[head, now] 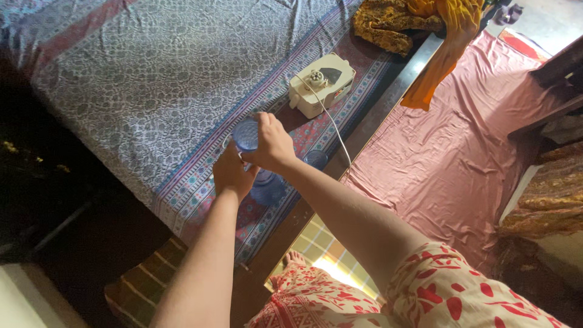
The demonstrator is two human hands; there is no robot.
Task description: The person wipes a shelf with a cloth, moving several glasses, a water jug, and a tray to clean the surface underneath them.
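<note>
Grip: my right hand [271, 143] pinched the blue cap [246, 135]; my left hand [232, 174] clasped the blue jar [265, 185].
Risk: soft bedspread [152, 79] beneath, so the jar might tip.

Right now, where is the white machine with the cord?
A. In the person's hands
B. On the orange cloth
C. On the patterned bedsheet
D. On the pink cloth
C: the white machine sits on the patterned bedsheet, beyond both hands, while the left hand and right hand hold a blue see-through container instead.
</note>
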